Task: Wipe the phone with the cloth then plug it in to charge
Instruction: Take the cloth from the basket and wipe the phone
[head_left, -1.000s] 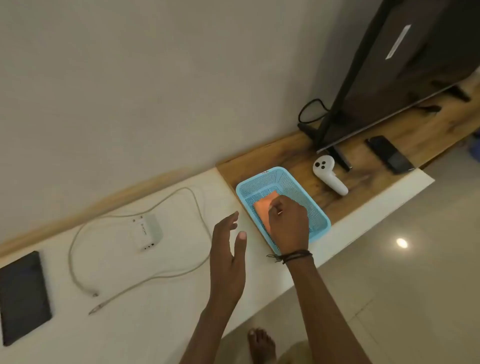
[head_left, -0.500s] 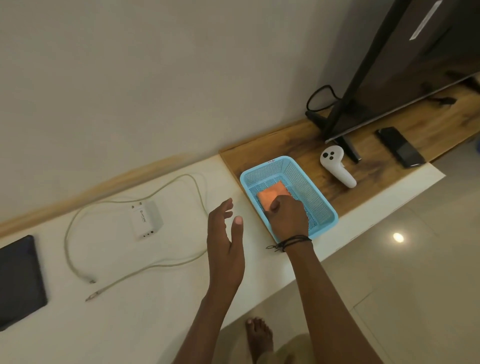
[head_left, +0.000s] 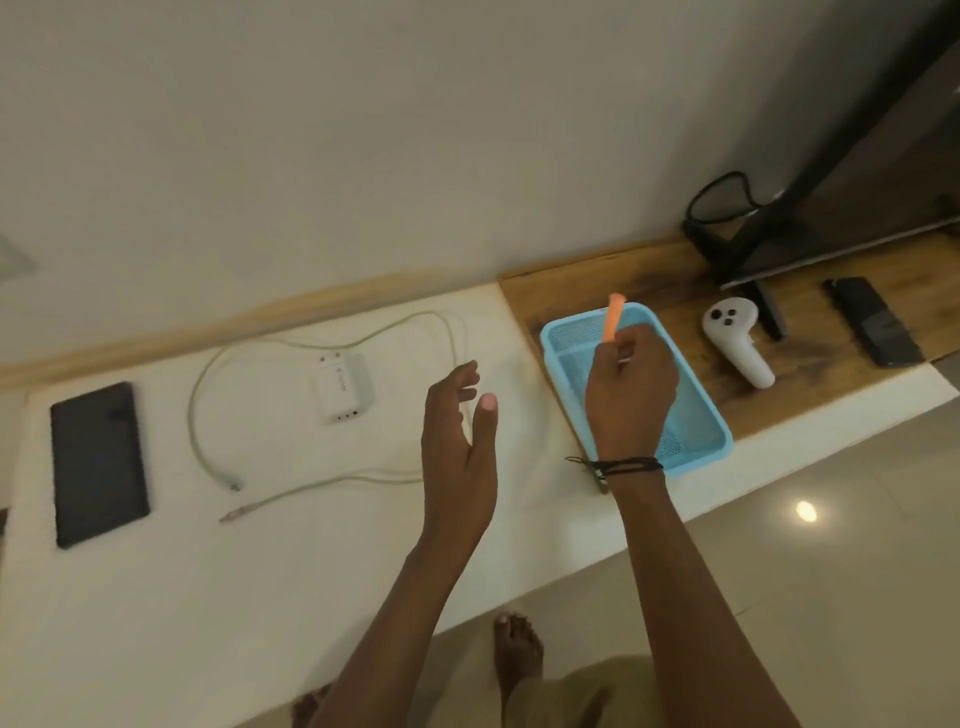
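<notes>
A black phone (head_left: 98, 462) lies flat at the far left of the white counter (head_left: 208, 597). A white charger block (head_left: 344, 387) sits mid-counter, with its pale cable (head_left: 322, 483) looped around it and both plug ends loose. My right hand (head_left: 628, 395) hovers over the blue mesh basket (head_left: 701, 447), shut on an orange cloth (head_left: 613, 318) that sticks up edge-on above my fingers. My left hand (head_left: 460, 447) is open above the counter between the cable and the basket, holding nothing.
A wooden shelf section (head_left: 649, 275) runs right of the basket. On it lie a white handheld controller (head_left: 735, 340) and a second dark device (head_left: 872, 328). A large dark screen (head_left: 852, 171) leans at the far right with a black cord (head_left: 719, 200). Tiled floor and bare feet below.
My right hand has lifted the orange cloth up out of the basket bottom. The view has swung left, bringing the whole phone into sight. My left hand stays open.
</notes>
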